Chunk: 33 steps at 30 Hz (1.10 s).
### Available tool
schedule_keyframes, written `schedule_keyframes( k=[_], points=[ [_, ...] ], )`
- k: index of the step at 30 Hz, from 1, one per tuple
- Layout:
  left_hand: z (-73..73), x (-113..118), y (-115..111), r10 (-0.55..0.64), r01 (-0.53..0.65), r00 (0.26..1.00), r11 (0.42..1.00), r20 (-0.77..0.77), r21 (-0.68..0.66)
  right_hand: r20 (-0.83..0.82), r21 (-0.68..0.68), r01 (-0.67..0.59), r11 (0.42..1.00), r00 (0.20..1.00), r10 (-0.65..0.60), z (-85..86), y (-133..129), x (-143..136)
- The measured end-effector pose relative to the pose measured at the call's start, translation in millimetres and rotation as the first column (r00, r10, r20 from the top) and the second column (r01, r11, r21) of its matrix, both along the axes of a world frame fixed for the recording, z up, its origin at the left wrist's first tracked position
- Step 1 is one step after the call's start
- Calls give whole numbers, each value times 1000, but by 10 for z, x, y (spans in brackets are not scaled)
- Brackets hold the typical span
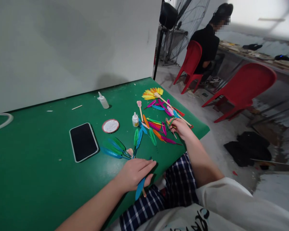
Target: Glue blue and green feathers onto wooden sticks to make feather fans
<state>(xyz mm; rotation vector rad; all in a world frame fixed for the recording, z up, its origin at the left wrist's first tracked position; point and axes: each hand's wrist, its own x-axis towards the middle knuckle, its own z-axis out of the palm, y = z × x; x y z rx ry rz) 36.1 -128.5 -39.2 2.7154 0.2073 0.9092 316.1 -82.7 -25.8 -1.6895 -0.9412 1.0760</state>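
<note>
My left hand (137,173) is closed near the front edge of the green table, with a blue feather (140,189) pinched between thumb and fingers. Under this hand lies a wooden stick (144,192), its end showing below. Blue and green feathers (115,148) fan out from a small pinkish wooden head (130,152) just beyond the hand. My right hand (179,126) is at the table's right side, fingers bent round something small with green and yellow parts that I cannot make out. Loose feathers (156,126) in purple, orange, green and blue lie beside it.
A small glue bottle (135,120), a larger white bottle (103,100), a round lid with white paste (110,126) and a phone (83,142) stand or lie on the table (38,192). A yellow feather fan (153,93) is at the far right. A person (204,41) sits beyond.
</note>
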Motion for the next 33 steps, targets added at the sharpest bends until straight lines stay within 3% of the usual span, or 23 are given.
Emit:
schedule_keyframes(
  k=[9,13,16,19,23,26,33],
  points=[
    [37,14,19,6,-6,1000,1000,-6,0,285,-37,2,999,958,8,-7,227,-100],
    [20,14,20,16,-16,1000,1000,-22,-1,508,-38,-23,999,860,39,-30,306,-71],
    [10,10,17,18,-19,999,1000,-27,-1,642,-56,-108,993,758,119,-12,341,-37],
    [13,8,15,30,-30,999,1000,-31,5,707,-126,-207,970,668,234,2,350,-53],
    [24,12,17,29,-29,999,1000,-28,10,746,-182,-234,955,600,289,7,382,-119],
    [29,14,18,29,-29,999,1000,-22,11,736,-183,-234,955,611,291,39,436,-144],
    [15,11,14,33,-32,999,999,-25,18,611,-121,-216,969,753,244,72,410,-170]
  ],
)
